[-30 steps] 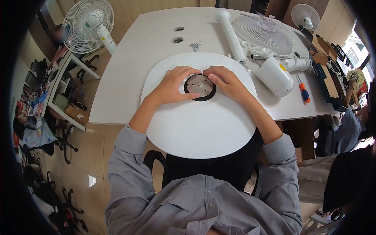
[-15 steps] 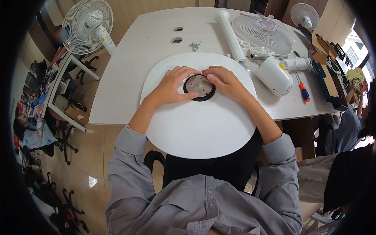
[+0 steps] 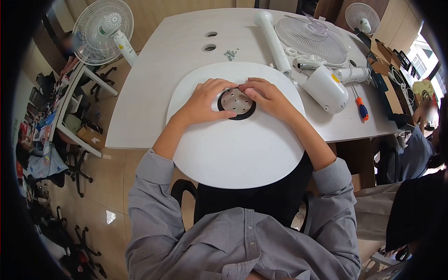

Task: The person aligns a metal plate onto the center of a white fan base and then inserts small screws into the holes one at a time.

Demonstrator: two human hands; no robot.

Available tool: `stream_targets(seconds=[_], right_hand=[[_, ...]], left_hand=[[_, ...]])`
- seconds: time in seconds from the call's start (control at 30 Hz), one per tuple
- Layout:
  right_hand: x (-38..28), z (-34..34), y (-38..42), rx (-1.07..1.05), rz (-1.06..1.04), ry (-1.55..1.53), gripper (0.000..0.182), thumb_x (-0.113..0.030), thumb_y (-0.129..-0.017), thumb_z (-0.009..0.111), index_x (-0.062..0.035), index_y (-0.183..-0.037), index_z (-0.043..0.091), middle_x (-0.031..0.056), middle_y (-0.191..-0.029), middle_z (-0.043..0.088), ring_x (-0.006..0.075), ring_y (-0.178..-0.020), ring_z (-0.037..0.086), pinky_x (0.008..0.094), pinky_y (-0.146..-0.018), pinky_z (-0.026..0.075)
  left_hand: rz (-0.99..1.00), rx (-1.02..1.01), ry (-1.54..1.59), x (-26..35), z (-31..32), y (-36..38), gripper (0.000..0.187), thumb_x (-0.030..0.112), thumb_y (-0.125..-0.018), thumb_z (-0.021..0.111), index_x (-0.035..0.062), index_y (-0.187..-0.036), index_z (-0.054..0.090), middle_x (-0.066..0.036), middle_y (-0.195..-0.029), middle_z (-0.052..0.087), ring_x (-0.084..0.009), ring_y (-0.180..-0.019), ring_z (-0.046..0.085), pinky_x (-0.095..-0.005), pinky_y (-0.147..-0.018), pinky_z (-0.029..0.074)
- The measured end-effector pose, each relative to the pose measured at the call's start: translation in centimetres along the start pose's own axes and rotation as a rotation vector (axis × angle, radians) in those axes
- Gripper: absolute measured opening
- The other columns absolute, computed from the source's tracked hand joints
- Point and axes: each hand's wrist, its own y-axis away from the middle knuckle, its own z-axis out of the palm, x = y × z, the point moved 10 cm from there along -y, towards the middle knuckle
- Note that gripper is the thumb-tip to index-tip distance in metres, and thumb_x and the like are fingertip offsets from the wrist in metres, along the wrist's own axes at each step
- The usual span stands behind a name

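A large white oval fan base [image 3: 235,158] lies partly on the table and juts out past its front edge, over my lap. Near its far side sits a black ring [image 3: 242,117] around a round metal plate with small holes [image 3: 236,101]. My left hand [image 3: 206,100] curls around the ring's left side, thumb at the near edge and fingers at the far edge. From the right, my right hand [image 3: 267,97] holds the ring's far right part with bent fingers and thumb. The fingertips of both hands nearly meet at the far edge, where details are hidden.
Small screws [image 3: 231,54] lie behind the base. To the right are a white pole [image 3: 273,44], a fan grille [image 3: 310,39], a motor housing [image 3: 326,91] and a screwdriver [image 3: 361,108]. An open box [image 3: 389,81] stands at the right edge, with people beyond.
Both hands keep their places on the ring, with hardly any visible movement. The whole view has shifted very slightly.
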Motion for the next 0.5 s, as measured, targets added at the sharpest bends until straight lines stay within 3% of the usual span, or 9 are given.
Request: stream_targets(seconds=[0.17,0.5], right_hand=[[0.4,-0.3,-0.3,-0.089,0.146,0.019,0.035,-0.035,-0.111,0.063,-0.0033,-0.120,0.077,0.0176,-0.127,0.072,0.0332,-0.126,0.063,0.0418,-0.109,0.049],[0.0,0.0,-0.1,-0.021,0.021,0.024,0.040,-0.038,-0.112,0.061,-0.0041,-0.126,0.076,0.0202,-0.135,0.071,0.0371,-0.136,0.060,0.0452,-0.115,0.046]], left_hand=[[0.007,-0.013,0.056,-1.2,0.2,0.0,0.069,0.028,-0.083,0.087,0.0174,-0.146,0.062,-0.007,-0.146,0.063,-0.0323,-0.138,0.056,-0.0493,-0.120,0.037],[0.014,0.005,0.000,-0.1,0.0,0.0,0.075,0.035,-0.080,0.093,0.0177,-0.147,0.062,-0.007,-0.144,0.065,-0.0326,-0.137,0.057,-0.0485,-0.120,0.037]])
